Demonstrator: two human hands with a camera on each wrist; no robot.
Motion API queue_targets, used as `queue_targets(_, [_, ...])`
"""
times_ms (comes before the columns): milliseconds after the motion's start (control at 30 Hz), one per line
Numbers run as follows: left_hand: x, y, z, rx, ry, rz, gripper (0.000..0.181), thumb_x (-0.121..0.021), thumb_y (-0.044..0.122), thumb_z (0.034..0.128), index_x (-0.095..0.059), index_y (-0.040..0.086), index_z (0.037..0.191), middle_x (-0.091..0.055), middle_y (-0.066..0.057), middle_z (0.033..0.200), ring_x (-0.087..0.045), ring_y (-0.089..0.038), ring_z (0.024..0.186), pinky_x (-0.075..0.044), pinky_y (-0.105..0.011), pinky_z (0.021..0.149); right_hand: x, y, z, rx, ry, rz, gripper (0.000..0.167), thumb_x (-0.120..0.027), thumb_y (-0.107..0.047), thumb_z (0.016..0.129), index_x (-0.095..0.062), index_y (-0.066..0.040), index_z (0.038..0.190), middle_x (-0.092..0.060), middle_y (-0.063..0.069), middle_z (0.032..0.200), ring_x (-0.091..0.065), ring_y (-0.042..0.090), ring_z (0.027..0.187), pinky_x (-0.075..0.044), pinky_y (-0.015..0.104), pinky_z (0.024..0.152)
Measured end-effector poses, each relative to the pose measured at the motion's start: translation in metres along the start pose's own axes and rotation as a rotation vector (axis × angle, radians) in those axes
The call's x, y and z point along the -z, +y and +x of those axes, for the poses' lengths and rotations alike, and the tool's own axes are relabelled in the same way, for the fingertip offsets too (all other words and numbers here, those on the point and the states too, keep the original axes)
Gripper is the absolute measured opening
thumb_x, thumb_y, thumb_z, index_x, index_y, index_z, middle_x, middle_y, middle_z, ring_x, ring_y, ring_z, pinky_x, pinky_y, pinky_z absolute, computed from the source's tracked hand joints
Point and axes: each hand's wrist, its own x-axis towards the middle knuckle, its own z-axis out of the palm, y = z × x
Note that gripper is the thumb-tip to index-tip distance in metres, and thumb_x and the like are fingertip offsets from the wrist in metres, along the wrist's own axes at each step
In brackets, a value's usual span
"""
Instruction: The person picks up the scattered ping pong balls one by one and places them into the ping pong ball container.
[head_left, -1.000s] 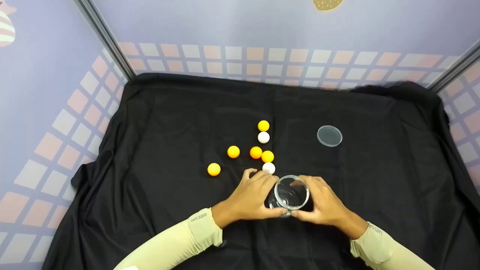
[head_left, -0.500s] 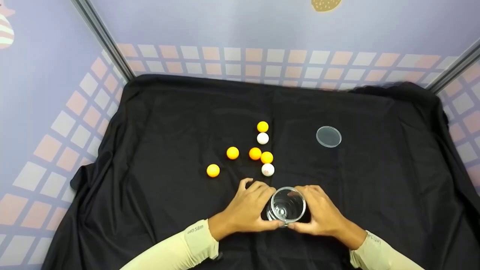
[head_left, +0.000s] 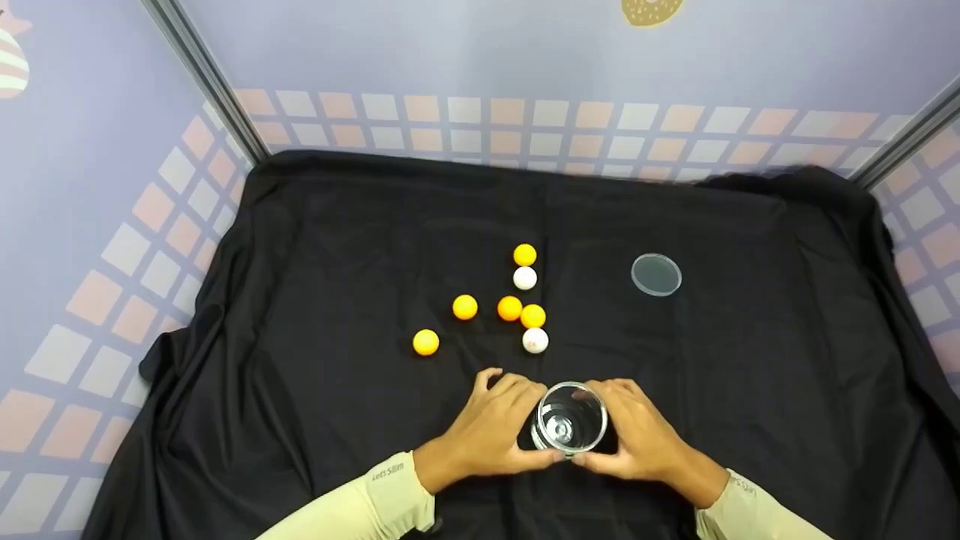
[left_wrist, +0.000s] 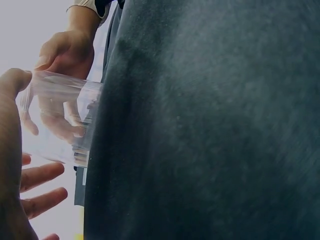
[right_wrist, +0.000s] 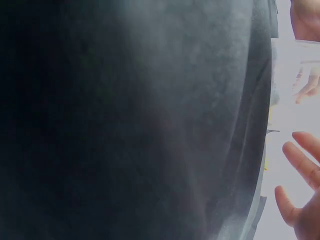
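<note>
We hold the clear jar [head_left: 571, 420] between our left grip [head_left: 491, 429] and our right grip [head_left: 641, 433], both closed round its sides, thumbs nearly meeting on the near side. Its mouth faces up, at the near part of the black-draped counter [head_left: 360, 247]. Beyond our left grip we see five yellow-orange balls [head_left: 465, 307] and two white balls [head_left: 535, 340]; a clear round disc [head_left: 656, 274] lies well apart, farther right.

Balls [head_left: 533, 316] and lid [head_left: 656, 274] behind jar [head_left: 571, 416]
</note>
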Motion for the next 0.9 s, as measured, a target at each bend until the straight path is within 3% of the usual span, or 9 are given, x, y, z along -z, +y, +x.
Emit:
queue_targets(333, [-0.0014, 0.0007, -0.0034, 0.013, 0.01, -0.02, 0.076, -0.058, 0.078, 0.0834, -0.06, 0.016, 0.127, -0.066, 0.007, 0.114, -0.059, -0.011, 0.111, -0.039, -0.053, 0.102, -0.0026, 0.0006, -0.0031, 0.002, 0.001, 0.036, 0.089, -0.086, -0.055, 0.069, -0.057, -0.004, 0.136, -0.069, 0.003, 0.118, -0.066, 0.018, 0.103, -0.044, 0.035, 0.098])
queue_targets(567, [-0.0007, 0.0017, -0.0024, 0.002, 0.01, -0.008, 0.077, -0.056, 0.079, 0.0837, -0.06, 0.016, 0.127, -0.066, 0.007, 0.112, -0.059, -0.011, 0.11, -0.04, -0.053, 0.101, -0.0004, -0.0001, -0.0033, 0.001, 0.001, 0.031, 0.086, -0.085, -0.056, 0.07, -0.061, 0.001, 0.129, -0.069, 0.005, 0.117, -0.067, 0.021, 0.101, -0.045, 0.039, 0.095])
queue_targets(900, [0.0001, 0.0023, -0.0015, 0.0, 0.007, -0.009, 0.076, -0.057, 0.078, 0.0842, -0.06, 0.015, 0.127, -0.066, 0.006, 0.113, -0.059, -0.011, 0.11, -0.039, -0.053, 0.102, 0.0005, -0.001, -0.0033, -0.01, -0.009, 0.027, 0.085, -0.084, -0.057, 0.071, -0.06, -0.002, 0.131, -0.068, 0.003, 0.119, -0.065, 0.017, 0.102, -0.046, 0.039, 0.096])
